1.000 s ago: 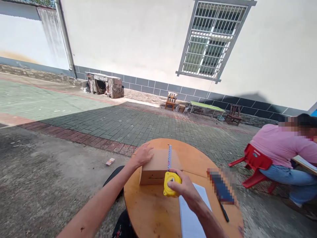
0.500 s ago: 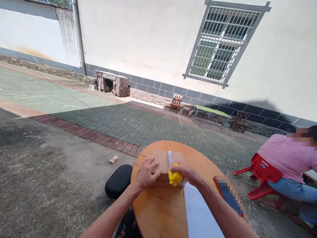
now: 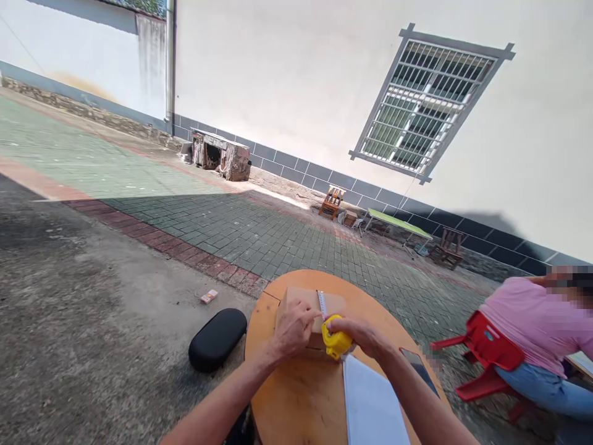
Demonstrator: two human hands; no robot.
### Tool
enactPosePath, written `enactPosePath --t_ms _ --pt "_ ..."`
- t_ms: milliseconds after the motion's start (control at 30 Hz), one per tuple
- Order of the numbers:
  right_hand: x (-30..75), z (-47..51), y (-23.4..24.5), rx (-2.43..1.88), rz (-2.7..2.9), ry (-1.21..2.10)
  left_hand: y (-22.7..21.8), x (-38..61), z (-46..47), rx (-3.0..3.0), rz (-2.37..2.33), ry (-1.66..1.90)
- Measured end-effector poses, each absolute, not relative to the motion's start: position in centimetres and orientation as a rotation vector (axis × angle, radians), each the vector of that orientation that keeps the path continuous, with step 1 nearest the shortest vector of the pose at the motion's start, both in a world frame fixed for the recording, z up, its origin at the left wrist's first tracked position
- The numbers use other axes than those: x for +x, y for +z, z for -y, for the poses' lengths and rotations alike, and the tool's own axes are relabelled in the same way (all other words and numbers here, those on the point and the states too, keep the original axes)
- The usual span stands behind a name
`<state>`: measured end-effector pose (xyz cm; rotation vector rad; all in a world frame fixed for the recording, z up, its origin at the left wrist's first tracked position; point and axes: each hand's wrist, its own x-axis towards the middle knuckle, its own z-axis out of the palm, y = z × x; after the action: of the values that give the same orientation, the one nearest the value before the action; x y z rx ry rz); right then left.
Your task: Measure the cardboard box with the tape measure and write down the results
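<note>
A cardboard box (image 3: 306, 303) lies on the round wooden table (image 3: 301, 395). My right hand (image 3: 359, 334) is closed around a yellow tape measure (image 3: 336, 339) at the box's near right side. Its white blade (image 3: 321, 303) is pulled out across the box top, away from me. My left hand (image 3: 296, 327) rests on the left part of the box and holds nothing. One of its fingers stretches toward the blade, with the tip close to it; whether they touch I cannot tell.
White paper (image 3: 373, 402) and a dark phone-like slab with a red edge (image 3: 418, 369) lie on the table's right side. A black oval stool (image 3: 217, 340) stands at left. A person in pink (image 3: 532, 327) sits on a red chair (image 3: 493, 343) at right.
My left hand has moved right across the box, and one finger now reaches toward the blade. The tape measure is still in my right hand. The whole view has shifted slightly.
</note>
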<state>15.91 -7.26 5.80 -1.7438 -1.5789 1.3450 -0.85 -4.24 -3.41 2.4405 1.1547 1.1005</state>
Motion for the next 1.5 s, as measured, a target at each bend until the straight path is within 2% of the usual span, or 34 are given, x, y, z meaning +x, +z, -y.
enactPosePath --t_ms 400,567,900,1500 --pt "17.3 7.7 6.1 -1.718 1.546 1.434 -3.2 1.7 2.7 2.503 -1.211 0.873" --pt "18.1 7.9 6.1 -1.703 1.425 1.491 -4.6 1.8 1.4 2.548 -1.140 0.829" --pt "19.3 11.3 4.6 -1.475 1.494 1.644 -3.4 1.5 3.6 2.526 -1.168 0.837" --pt "19.4 11.9 1.9 -1.489 1.422 1.548 -4.1 1.5 3.0 2.474 -1.212 0.951"
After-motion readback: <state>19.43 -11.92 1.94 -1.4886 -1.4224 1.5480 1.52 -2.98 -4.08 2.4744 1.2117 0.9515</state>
